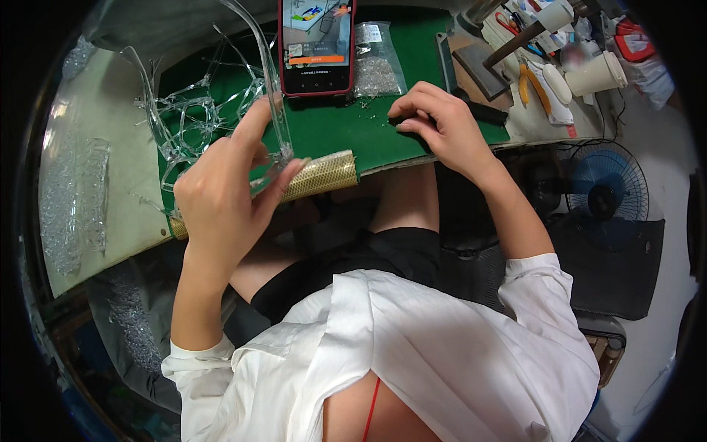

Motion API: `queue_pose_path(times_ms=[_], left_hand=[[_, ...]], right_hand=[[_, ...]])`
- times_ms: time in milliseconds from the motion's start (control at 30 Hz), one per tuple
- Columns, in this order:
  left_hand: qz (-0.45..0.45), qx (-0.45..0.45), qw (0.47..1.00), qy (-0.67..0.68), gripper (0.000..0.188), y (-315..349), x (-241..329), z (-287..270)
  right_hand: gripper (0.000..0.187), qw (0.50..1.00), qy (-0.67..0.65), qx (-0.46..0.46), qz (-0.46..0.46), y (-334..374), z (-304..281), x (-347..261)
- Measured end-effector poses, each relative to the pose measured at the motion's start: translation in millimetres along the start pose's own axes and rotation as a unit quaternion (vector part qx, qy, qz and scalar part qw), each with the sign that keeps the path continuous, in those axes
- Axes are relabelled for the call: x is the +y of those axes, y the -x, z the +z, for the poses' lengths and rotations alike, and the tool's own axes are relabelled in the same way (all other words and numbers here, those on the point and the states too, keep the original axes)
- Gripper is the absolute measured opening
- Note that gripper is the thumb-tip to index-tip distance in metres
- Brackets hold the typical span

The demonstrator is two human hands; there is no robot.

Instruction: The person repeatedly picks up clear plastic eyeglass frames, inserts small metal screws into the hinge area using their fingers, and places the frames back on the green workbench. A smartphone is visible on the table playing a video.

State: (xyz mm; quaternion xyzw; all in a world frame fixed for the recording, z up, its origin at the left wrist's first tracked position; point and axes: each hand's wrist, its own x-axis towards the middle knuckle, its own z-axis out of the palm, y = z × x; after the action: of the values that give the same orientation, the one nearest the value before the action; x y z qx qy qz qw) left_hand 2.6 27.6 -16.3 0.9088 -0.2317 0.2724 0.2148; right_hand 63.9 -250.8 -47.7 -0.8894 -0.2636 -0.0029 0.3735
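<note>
My left hand (221,177) pinches a clear plastic eyeglass frame (275,70) between thumb and fingers, one long temple arm rising away from me. Close behind that hand, a tangle of similar clear frames (202,110) lies on the green mat (335,125). My right hand (445,129) rests at the mat's right part, thumb and index finger drawn together. Whatever sits between those fingertips is too small to make out. Tiny metal pieces (367,110), probably screws, are scattered just left of them. A gold patterned roll (324,175) runs along the table's front edge.
A red-cased phone (317,85) stands behind the mat's middle, beside a clear bag of small parts (377,74). At right are a metal bench fixture (482,70), yellow-handled pliers (524,82) and a pale cup (596,74). Bagged clear pieces (66,199) lie left; a blue fan (604,195) stands below right.
</note>
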Motion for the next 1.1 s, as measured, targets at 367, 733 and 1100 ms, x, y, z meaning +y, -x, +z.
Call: queue_pose_path(times_ms=[367,733,1100], left_hand=[[0.044,0.038,0.987,0.147,0.066,4.8,1.9,-5.1],[0.045,0.014,0.987,0.156,0.066,3.3,6.2,-10.0],[0.036,0.033,0.981,0.188,0.073,5.4,9.5,-10.2]], right_hand=[[0.005,0.999,0.01,-0.027,-0.037,-4.6,-2.1,5.8],[0.011,0.991,-0.043,-0.087,-0.088,-22.1,-2.3,19.5],[0.011,0.98,0.055,-0.092,-0.169,-25.3,-0.9,22.8]])
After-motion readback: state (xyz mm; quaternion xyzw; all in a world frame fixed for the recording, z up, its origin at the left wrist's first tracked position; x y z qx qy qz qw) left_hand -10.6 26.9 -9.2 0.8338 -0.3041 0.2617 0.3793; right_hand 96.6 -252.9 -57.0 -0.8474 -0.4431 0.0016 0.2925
